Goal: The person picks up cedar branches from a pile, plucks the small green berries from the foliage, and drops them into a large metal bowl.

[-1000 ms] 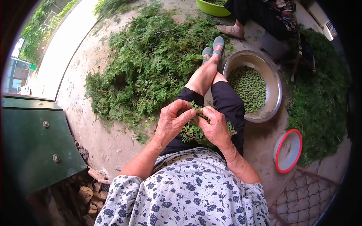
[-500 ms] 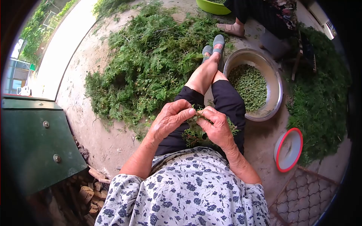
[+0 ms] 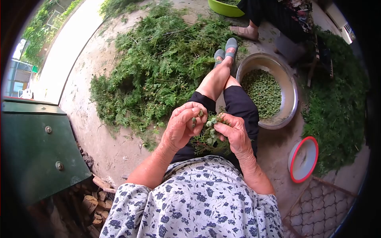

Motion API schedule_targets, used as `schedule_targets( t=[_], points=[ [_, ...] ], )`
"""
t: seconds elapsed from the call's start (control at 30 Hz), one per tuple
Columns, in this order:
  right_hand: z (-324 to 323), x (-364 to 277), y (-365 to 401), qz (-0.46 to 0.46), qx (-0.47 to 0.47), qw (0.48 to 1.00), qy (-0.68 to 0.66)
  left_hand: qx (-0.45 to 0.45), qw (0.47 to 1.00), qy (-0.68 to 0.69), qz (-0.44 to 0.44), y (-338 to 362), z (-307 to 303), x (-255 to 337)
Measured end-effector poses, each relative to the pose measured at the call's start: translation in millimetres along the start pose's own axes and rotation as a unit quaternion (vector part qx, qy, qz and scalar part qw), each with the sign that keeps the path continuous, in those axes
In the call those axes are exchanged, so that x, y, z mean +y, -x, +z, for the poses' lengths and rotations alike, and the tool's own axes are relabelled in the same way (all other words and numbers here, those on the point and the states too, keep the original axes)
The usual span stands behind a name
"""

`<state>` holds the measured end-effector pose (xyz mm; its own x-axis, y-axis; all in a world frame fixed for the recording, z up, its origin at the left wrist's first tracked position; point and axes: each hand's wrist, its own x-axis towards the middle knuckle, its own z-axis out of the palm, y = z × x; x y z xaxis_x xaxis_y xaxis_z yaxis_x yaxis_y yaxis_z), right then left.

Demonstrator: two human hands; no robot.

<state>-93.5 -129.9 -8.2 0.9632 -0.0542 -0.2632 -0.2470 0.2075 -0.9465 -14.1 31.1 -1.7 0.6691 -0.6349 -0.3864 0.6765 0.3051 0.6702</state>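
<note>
Over my lap, my left hand (image 3: 180,126) is curled around a few small green cones (image 3: 194,122), which show between its fingers. Just to the right, my right hand (image 3: 237,135) pinches a leafy evergreen sprig (image 3: 210,144) between thumb and fingers. Pale green cones cluster on the sprig beside the thumb. The two hands are a little apart. Beyond my right knee stands a wide metal basin (image 3: 291,85) holding a heap of the same green cones (image 3: 262,93).
A large pile of cut evergreen branches (image 3: 154,71) lies ahead to the left; another pile (image 3: 333,107) is at the right. A red-rimmed white bowl (image 3: 303,158) rests near a metal grate (image 3: 321,204). Another person's foot (image 3: 246,31) and a lime-green tub (image 3: 226,8) are at the top.
My hands were together at the sprig and have now separated slightly. The left hand has turned, showing cones in its fingers, and the sprig's cones have come into view.
</note>
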Motion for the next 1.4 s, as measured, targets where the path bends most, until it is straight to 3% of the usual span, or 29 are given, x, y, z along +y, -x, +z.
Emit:
schedule_targets(
  t=[0.13, 0.2, 0.3, 0.33, 0.4, 0.53, 0.6, 0.63, 0.7, 0.9, 1.03, 1.13, 1.27, 1.33, 1.37, 1.4],
  points=[
    [2, -3, 0, 0.001, 0.012, 1.000, 0.020, 0.028, 0.998, 0.061, 0.018, -4, -1, -4],
    [2, -5, 0, 0.007, 0.028, 0.997, 0.066, -0.010, 0.998, 0.063, 0.018, -4, -5, -7],
    [3, -4, -2, -0.013, 0.031, 0.994, 0.102, -0.005, 0.992, -0.118, 0.036, 1, -1, -10],
    [4, -4, -2, -0.013, 0.031, 0.994, 0.102, -0.010, 0.979, -0.188, 0.078, 1, 4, -10],
    [4, -5, -2, -0.013, 0.034, 0.993, 0.116, -0.025, 0.959, -0.236, 0.153, -5, -2, -21],
    [5, -7, -1, -0.015, 0.032, 0.990, 0.137, -0.026, 0.955, -0.263, 0.137, -1, 5, -15],
    [7, -5, -1, -0.017, 0.028, 0.996, 0.079, -0.014, 0.968, -0.245, 0.054, 2, 6, -10],
    [7, -3, 0, -0.016, 0.027, 0.996, 0.079, -0.014, 0.968, -0.244, 0.054, 2, 5, -10],
    [5, 1, -1, 0.006, 0.017, 0.999, 0.038, -0.018, 0.991, -0.129, -0.003, 1, 3, -11],
    [3, 0, 0, 0.047, 0.016, 0.994, -0.095, -0.016, 0.999, -0.021, -0.044, 1, 7, -7],
    [1, 1, -3, 0.047, 0.030, 0.985, -0.165, -0.021, 0.994, 0.108, -0.024, -6, -5, -8],
    [0, 2, -5, 0.025, 0.036, 0.982, -0.183, -0.035, 0.991, 0.128, 0.032, -7, -4, -4],
    [3, 2, -7, 0.021, 0.055, 0.981, -0.182, 0.025, 0.992, 0.123, 0.011, 0, -1, -2],
    [6, 3, -8, 0.004, 0.076, 0.982, -0.173, 0.016, 0.997, -0.071, 0.016, 3, -1, -4],
    [6, 3, -8, 0.004, 0.076, 0.982, -0.173, 0.016, 0.997, -0.071, 0.016, 3, 0, -7],
    [6, 3, -8, 0.003, 0.077, 0.984, -0.163, 0.019, 0.984, -0.161, 0.079, 1, 2, -12]
  ],
)
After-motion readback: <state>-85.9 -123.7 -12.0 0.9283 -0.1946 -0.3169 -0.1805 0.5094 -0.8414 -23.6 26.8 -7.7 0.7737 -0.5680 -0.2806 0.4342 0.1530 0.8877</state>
